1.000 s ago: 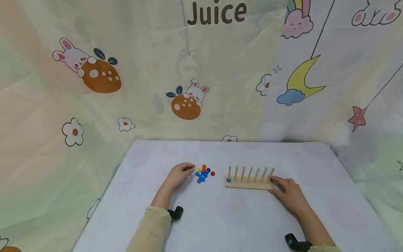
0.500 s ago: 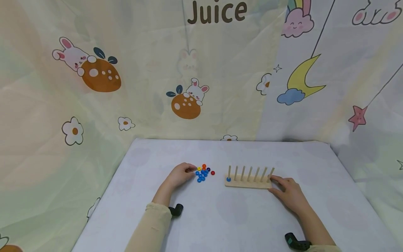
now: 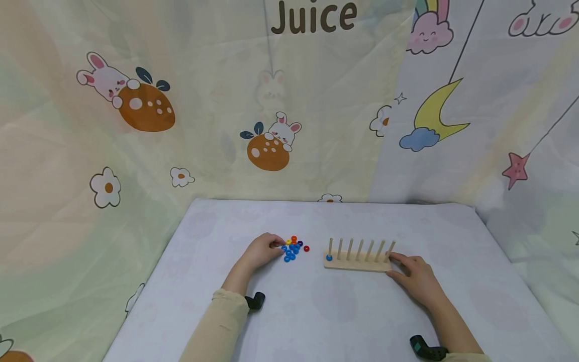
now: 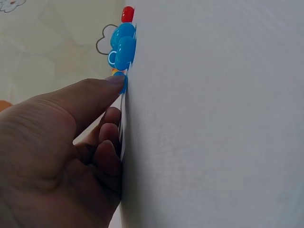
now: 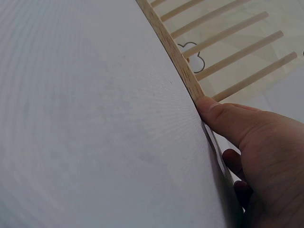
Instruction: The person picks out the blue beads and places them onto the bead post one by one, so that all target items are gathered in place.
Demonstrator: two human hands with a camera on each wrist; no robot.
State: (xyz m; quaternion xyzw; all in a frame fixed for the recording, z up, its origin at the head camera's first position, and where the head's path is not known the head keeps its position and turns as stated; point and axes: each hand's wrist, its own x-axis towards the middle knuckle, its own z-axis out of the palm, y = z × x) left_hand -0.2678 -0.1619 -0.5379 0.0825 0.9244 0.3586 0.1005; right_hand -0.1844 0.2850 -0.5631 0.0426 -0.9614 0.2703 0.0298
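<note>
A loose cluster of small beads lies on the table, with several blue beads [image 3: 292, 257], a yellow bead [image 3: 288, 242], orange ones [image 3: 294, 238], a dark one and a red bead [image 3: 306, 248]. My left hand [image 3: 262, 250] is at the cluster's left edge, thumb and forefinger pinching a blue bead [image 4: 122, 83] there. In the left wrist view the thumb tip partly covers that bead. To the right is a wooden peg board [image 3: 357, 266] with several upright pegs; one blue bead [image 3: 329, 258] sits on its leftmost peg. My right hand [image 3: 418, 280] grips the board's right end between thumb and fingers.
A white cloth covers the table [image 3: 334, 311]. Behind it hangs a printed curtain [image 3: 217, 125] with rabbits, flowers and a moon. Dark wrist-worn devices show at the left wrist [image 3: 256, 301] and the right wrist [image 3: 427, 348].
My left hand has moved slightly right, its fingertips closing in on the blue bead at the cluster's left edge. My right hand and the peg board have stayed in place.
</note>
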